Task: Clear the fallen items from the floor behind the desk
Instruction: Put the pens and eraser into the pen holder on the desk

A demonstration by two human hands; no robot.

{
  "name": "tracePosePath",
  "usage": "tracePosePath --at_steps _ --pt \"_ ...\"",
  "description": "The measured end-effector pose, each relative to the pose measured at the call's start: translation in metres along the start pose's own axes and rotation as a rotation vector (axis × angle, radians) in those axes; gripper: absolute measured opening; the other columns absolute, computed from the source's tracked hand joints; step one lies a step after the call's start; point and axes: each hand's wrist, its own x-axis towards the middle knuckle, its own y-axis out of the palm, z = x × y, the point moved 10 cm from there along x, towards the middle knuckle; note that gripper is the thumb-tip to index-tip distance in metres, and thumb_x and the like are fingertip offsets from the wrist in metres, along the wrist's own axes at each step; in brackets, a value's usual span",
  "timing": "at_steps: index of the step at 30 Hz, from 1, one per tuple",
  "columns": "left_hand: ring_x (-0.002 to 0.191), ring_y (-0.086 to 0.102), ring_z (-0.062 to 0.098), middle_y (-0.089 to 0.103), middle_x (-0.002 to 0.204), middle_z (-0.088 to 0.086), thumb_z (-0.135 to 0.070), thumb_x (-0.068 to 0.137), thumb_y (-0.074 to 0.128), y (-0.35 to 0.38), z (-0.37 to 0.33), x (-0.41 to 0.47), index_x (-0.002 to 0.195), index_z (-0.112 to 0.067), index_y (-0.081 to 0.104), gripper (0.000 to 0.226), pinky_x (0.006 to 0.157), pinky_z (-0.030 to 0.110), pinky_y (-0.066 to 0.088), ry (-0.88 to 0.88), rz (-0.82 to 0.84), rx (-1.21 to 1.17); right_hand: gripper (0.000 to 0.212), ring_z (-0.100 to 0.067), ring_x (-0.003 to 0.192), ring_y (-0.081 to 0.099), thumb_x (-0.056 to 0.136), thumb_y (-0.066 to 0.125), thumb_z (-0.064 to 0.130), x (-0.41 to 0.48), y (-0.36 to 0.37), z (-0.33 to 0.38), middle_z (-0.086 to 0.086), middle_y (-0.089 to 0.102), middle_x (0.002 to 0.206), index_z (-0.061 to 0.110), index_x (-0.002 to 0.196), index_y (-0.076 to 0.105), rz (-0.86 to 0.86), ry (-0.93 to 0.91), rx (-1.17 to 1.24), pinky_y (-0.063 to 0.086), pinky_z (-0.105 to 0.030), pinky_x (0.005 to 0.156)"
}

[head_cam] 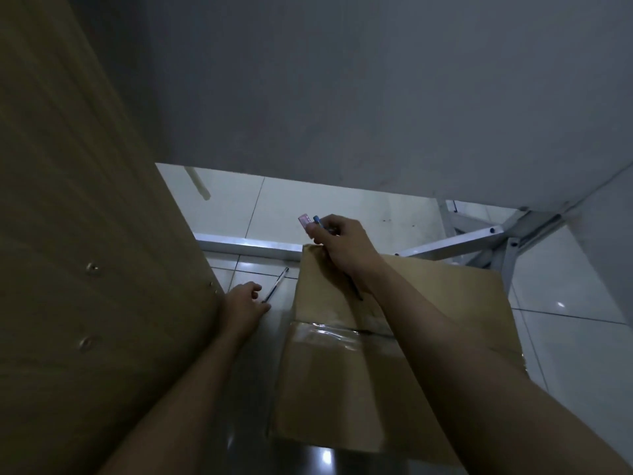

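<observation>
A thin clear pen (pixel 277 282) lies on the tiled floor (pixel 342 207) between the wooden panel and the box. My left hand (pixel 243 305) is down at the pen's near end, fingertips touching it, fingers partly curled. My right hand (pixel 337 245) hovers above the far edge of the cardboard box (pixel 342 371). It is shut on a blue-capped pen (pixel 317 220) and a small pink eraser-like piece (pixel 305 221), which stick out past the fingers. The pen's dark tip pokes out below the wrist.
A tall wooden panel (pixel 85 234) with screws fills the left side. The grey underside of the desk (pixel 376 97) hangs overhead. Metal frame bars (pixel 455 243) cross the floor behind the box. A pale stick (pixel 198 183) lies at the far back.
</observation>
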Motion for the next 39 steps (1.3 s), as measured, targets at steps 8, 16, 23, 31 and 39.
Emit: tracePosePath --at_steps 8,16,23,31,39 --pt "0.099 0.057 0.031 0.060 0.109 0.021 -0.011 0.089 0.056 0.011 0.006 -0.002 0.102 0.002 0.057 0.018 0.083 0.038 0.048 -0.012 0.014 0.213 0.036 -0.009 0.062 0.047 0.086 0.058 0.047 -0.010 0.001 -0.003 0.006 0.051 0.065 0.012 0.078 0.063 -0.005 -0.006 0.004 0.038 -0.023 0.063" --pt "0.094 0.061 0.038 0.065 0.104 0.026 -0.009 0.090 0.054 -0.061 -0.043 -0.024 0.104 0.004 0.060 0.021 0.075 0.037 0.047 -0.017 -0.190 -0.230 0.034 -0.019 0.063 0.038 0.085 0.062 0.042 -0.058 -0.022 0.011 -0.004 0.042 0.065 0.010 0.074 0.057 -0.017 0.018 0.149 0.032 -0.033 0.062" --pt "0.060 0.054 0.016 0.058 0.077 0.005 -0.006 0.093 0.043 -0.091 -0.115 -0.094 0.106 -0.003 0.057 0.020 0.046 0.019 0.044 0.068 -0.136 -0.633 0.031 -0.018 0.059 0.035 0.087 0.061 0.036 -0.124 -0.052 0.045 -0.011 0.045 0.078 0.008 0.078 0.053 -0.022 0.043 0.249 0.029 -0.023 0.048" --pt "0.054 0.042 0.010 0.054 0.076 -0.005 -0.044 0.085 0.058 -0.090 -0.208 -0.191 0.084 -0.021 0.062 0.023 0.048 0.018 0.036 0.299 0.033 -0.711 0.031 -0.013 0.052 0.038 0.084 0.066 0.037 -0.186 -0.092 0.083 -0.004 0.048 0.073 0.007 0.081 0.058 -0.097 -0.022 0.352 0.029 -0.019 0.041" --pt "0.051 0.035 0.008 0.043 0.055 -0.008 -0.029 0.086 0.062 -0.120 -0.279 -0.243 0.088 -0.015 0.068 0.016 0.044 0.017 0.030 0.296 0.169 -0.668 0.022 -0.013 0.050 0.039 0.087 0.063 0.029 -0.223 -0.132 0.141 -0.002 0.051 0.071 0.008 0.080 0.061 -0.082 0.007 0.351 0.029 -0.015 0.038"
